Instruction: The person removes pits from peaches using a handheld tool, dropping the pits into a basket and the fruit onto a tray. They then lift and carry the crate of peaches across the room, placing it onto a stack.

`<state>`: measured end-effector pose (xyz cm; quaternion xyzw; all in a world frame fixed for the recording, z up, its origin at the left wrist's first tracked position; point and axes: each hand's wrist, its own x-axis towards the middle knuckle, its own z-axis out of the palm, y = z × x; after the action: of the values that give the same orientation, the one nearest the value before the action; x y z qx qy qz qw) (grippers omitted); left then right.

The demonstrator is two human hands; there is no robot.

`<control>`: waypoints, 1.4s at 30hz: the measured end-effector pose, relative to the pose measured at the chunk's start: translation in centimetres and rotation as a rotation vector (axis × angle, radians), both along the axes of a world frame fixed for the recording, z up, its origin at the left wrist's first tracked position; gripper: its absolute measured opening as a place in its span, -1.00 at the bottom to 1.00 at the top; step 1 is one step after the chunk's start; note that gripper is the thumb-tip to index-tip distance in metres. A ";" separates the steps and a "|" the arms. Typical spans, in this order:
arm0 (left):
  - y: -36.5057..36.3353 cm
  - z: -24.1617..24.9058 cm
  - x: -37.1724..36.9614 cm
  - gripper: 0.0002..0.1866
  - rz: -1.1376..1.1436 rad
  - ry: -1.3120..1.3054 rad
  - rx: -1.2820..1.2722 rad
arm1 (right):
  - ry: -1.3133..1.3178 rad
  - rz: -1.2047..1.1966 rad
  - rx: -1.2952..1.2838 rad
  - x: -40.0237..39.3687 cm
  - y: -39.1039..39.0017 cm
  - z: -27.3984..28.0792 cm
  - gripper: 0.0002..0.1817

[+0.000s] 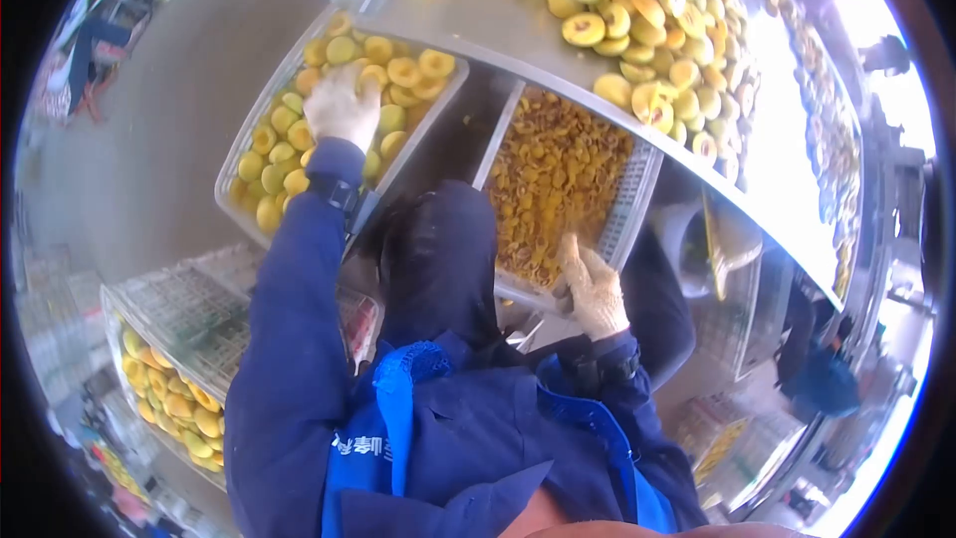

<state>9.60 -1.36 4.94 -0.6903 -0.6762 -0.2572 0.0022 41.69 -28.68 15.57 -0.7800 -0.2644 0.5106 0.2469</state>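
Observation:
My left hand (342,108), in a pale work glove, reaches into a white plastic crate (231,154) of yellow-green peaches (284,152). Its fingers point down among the fruit at the far side, and their tips are hidden. My right hand (595,292), gloved too, is closed with the thumb raised, over the near right corner of a second crate (637,201). That crate is filled with brown-yellow pits and scraps (553,179). Something small and dark shows beside the curled fingers of my right hand, but I cannot tell what it is.
A metal table (478,15) runs across the front, with a heap of halved peaches (647,25) on it. Another crate of peaches (174,403) stands low at the left, below a wire-mesh crate (184,324). A pale bucket (687,244) is at the right, under the table edge.

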 end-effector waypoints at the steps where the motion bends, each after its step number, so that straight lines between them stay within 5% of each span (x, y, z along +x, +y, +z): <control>1: 0.6 3.8 1.9 -0.62 -0.085 -0.099 0.015 | 0.047 -0.038 -0.050 0.3 0.2 0.2 -0.39; 5: 4.0 12.3 13.5 -0.55 -0.426 -0.159 -0.069 | 0.139 -0.005 -0.011 2.6 0.0 -2.0 -0.40; 8: 9.1 7.9 23.2 -0.46 -0.542 -0.165 -0.345 | 0.116 0.060 0.012 3.7 0.4 -1.5 -0.41; 10: 9.2 9.2 27.6 -0.42 -0.442 -0.074 -0.443 | 0.093 0.029 0.026 3.8 0.7 -0.2 -0.41; 11: 10.4 8.8 28.6 -0.17 -0.505 -0.127 -0.570 | 0.085 0.026 0.047 4.1 0.7 0.1 -0.44; 13: 11.1 7.7 28.4 -0.34 -0.671 -0.118 -0.465 | 0.130 -0.038 0.141 4.6 0.6 1.0 -0.45; 15: 12.0 5.2 26.8 -0.47 -0.691 -0.409 -0.511 | 0.195 -0.108 0.180 5.0 0.8 1.9 -0.50; 16: 11.1 5.1 26.0 -0.51 -0.528 -0.728 -0.640 | 0.282 -0.183 0.215 5.1 1.1 1.9 -0.56; 18: 7.2 8.0 23.6 -0.68 -0.597 -1.153 -0.705 | 0.390 -0.197 0.354 5.3 1.3 1.7 -0.60; 19: 3.2 10.8 22.9 -0.89 -0.581 -1.658 -0.783 | 0.395 -0.179 0.497 5.0 1.8 1.7 -0.65; 21: -1.5 12.7 21.0 -0.67 -0.684 -1.914 -0.853 | 0.426 -0.126 0.606 4.1 2.6 3.2 -0.69; 26: -9.9 15.9 19.2 -0.52 -0.638 -1.744 -0.657 | 0.257 0.020 0.636 0.3 3.8 9.3 -0.68; 35: -16.4 17.3 18.3 -0.42 -0.555 -1.623 -0.444 | -0.176 0.307 0.877 -2.6 0.8 7.2 -0.57; 37: -16.9 17.8 18.6 -0.41 -0.477 -1.841 -0.541 | -0.174 0.330 0.902 -2.9 0.4 6.8 -0.53; 42: -18.2 18.4 18.4 -0.35 -0.390 -1.611 -0.496 | -0.052 0.314 0.801 -3.0 0.4 6.4 -0.54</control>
<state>28.03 -19.60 23.30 -0.3820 -0.3781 -0.5088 -0.6725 38.67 -28.28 21.98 -0.5857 -0.5632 0.3792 0.4427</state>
